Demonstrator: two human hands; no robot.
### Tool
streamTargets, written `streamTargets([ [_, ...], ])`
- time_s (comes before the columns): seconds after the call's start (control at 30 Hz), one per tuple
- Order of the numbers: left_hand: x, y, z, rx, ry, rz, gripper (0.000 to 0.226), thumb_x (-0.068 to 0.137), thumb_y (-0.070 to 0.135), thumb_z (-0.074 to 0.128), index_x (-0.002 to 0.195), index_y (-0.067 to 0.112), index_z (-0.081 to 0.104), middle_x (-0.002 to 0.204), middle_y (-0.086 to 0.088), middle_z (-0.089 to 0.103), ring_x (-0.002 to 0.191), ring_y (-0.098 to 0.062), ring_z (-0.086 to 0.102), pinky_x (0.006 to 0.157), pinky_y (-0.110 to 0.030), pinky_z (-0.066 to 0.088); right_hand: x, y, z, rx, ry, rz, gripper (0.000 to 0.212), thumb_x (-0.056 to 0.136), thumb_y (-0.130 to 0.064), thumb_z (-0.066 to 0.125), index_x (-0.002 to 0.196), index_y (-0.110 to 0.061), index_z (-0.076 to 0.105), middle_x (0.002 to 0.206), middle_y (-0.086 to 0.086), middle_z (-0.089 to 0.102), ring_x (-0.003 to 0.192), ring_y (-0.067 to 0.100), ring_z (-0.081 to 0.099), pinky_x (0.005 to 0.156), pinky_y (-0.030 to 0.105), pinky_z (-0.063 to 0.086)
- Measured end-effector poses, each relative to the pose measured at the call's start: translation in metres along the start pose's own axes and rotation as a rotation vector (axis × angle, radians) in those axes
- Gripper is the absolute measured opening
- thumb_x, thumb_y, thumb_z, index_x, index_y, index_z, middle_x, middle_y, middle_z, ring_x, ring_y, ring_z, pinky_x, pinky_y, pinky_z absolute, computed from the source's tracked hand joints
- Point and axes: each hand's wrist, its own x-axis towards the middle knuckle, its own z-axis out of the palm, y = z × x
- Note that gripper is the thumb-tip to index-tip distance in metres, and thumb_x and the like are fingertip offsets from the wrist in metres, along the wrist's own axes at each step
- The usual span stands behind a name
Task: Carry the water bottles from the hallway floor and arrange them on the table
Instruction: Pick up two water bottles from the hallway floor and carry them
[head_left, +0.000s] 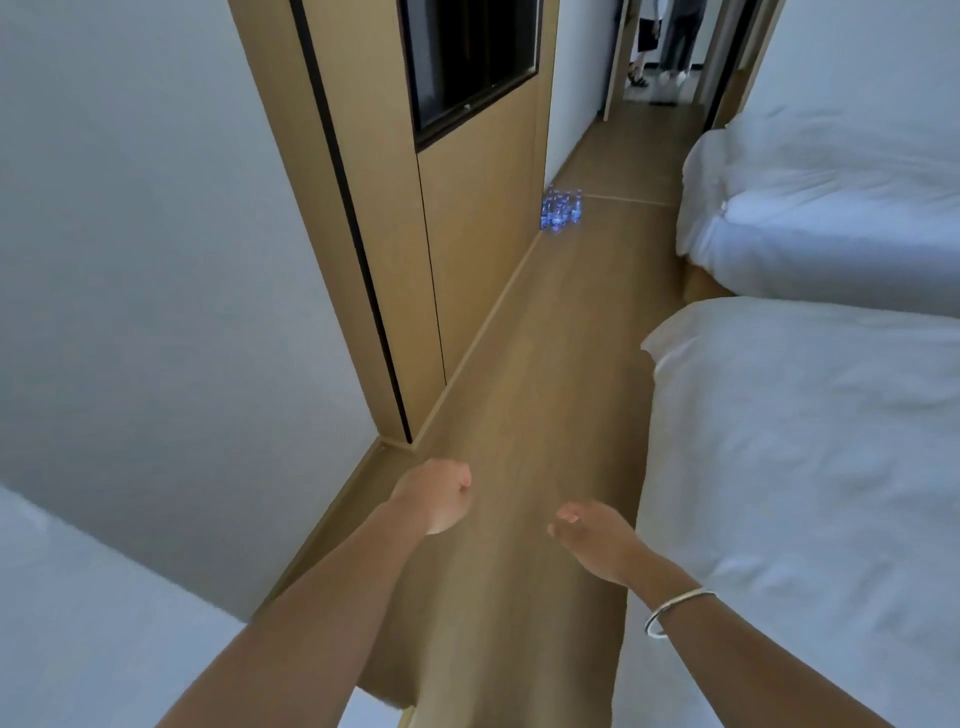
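The water bottles stand bunched together on the hallway floor, tight against the foot of the wooden wall panel and well ahead of the person. They look like clear bottles with blue labels, though at this distance I cannot count them or say whether they are wrapped as a pack. From where things lie, none has been lifted from that cluster yet, so I'd judge the job is at its very start: the walk down to the bottles is what's in hand.

Both hands are out in front and carry nothing. The left hand has its fingers curled in on themselves, a closed grip around nothing at all. The right hand is loose, fingers relaxed and apart, with a silver bangle on that wrist.

To the right are two beds with white bedding, the near bed close beside the person and the far bed just across the floor from the bottles. Farther down the hallway, the legs of two other people show in a doorway.

No bench shows anywhere in this view, so I cannot tell where the bottles are to go or whether any already stand there. What's left, as I read it, is everything: reach them, pick them up, carry them back, set them out.
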Motion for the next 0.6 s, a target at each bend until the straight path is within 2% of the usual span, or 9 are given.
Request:
streamTargets([
  [0.03,0.017,-0.003,-0.008,0.003,0.002,0.016,0.027,0.094,0.019,0.039,0.108,0.013,0.061,0.104,-0.005,0.065,0.093,-0.022,0.061,0.084,-0.037,0.051,0.014,-0.001,-0.008,0.027,0.013,0.013,0.022,0.094,-0.038,0.042,0.083,-0.023,0.055,0.080,-0.004,0.050,0.087,0.021,0.054,0.075,0.027,0.039],
  [0.1,0.045,-0.004,-0.019,0.015,-0.008,0.045,0.026,0.094,0.019,0.038,0.104,0.013,0.061,0.099,-0.004,0.066,0.088,-0.022,0.062,0.081,-0.037,0.052,0.035,-0.001,-0.021,0.059,0.014,0.042,0.023,0.094,-0.036,0.043,0.075,-0.024,0.051,0.079,-0.002,0.052,0.082,0.019,0.052,0.078,0.032,0.044],
  [0.2,0.089,-0.002,-0.031,0.017,-0.020,0.077,0.025,0.095,0.019,0.038,0.099,0.014,0.062,0.093,-0.003,0.067,0.083,-0.021,0.063,0.074,-0.035,0.051,0.067,0.000,-0.044,0.157,0.045,0.100,0.023,0.093,-0.030,0.046,0.090,-0.015,0.063,0.092,0.006,0.061,0.089,0.023,0.059,0.085,0.037,0.050],
  [0.27,0.116,0.001,-0.039,0.016,-0.015,0.086,0.025,0.095,0.019,0.038,0.099,0.014,0.062,0.093,-0.003,0.067,0.081,-0.020,0.062,0.073,-0.034,0.050,0.089,0.001,-0.059,0.207,0.069,0.119,0.024,0.092,-0.028,0.049,0.098,-0.010,0.063,0.097,0.009,0.062,0.092,0.027,0.061,0.084,0.038,0.051],
  [0.37,0.162,0.005,-0.047,0.024,-0.015,0.103,0.022,0.095,0.020,0.040,0.096,0.016,0.062,0.090,-0.002,0.067,0.073,-0.016,0.059,0.062,-0.027,0.045,0.127,0.009,-0.078,0.261,0.062,0.144,0.018,0.091,-0.028,0.050,0.096,-0.016,0.063,0.096,0.006,0.061,0.089,0.024,0.060,0.082,0.035,0.050],
  [0.43,0.195,0.010,-0.052,0.022,-0.026,0.101,0.021,0.096,0.020,0.041,0.094,0.017,0.062,0.089,-0.001,0.067,0.071,-0.014,0.057,0.055,-0.022,0.040,0.151,0.016,-0.091,0.254,0.051,0.154,0.027,0.090,-0.029,0.051,0.112,-0.014,0.060,0.109,0.007,0.061,0.100,0.024,0.060,0.085,0.032,0.048],
  [0.5,0.235,0.018,-0.059,-0.005,-0.025,0.084,0.020,0.095,0.019,0.042,0.094,0.015,0.063,0.090,-0.003,0.067,0.076,-0.017,0.060,0.062,-0.027,0.046,0.181,0.024,-0.110,0.230,0.046,0.148,0.036,0.090,-0.028,0.051,0.123,-0.013,0.055,0.121,0.007,0.059,0.110,0.025,0.057,0.089,0.031,0.047],
  [0.6,0.299,0.035,-0.073,-0.020,0.005,0.071,0.020,0.094,0.016,0.043,0.092,0.014,0.064,0.091,-0.005,0.068,0.081,-0.022,0.063,0.075,-0.035,0.051,0.231,0.039,-0.149,0.201,0.057,0.132,0.034,0.090,-0.025,0.049,0.120,-0.011,0.057,0.122,0.009,0.060,0.110,0.026,0.057,0.093,0.034,0.047],
])
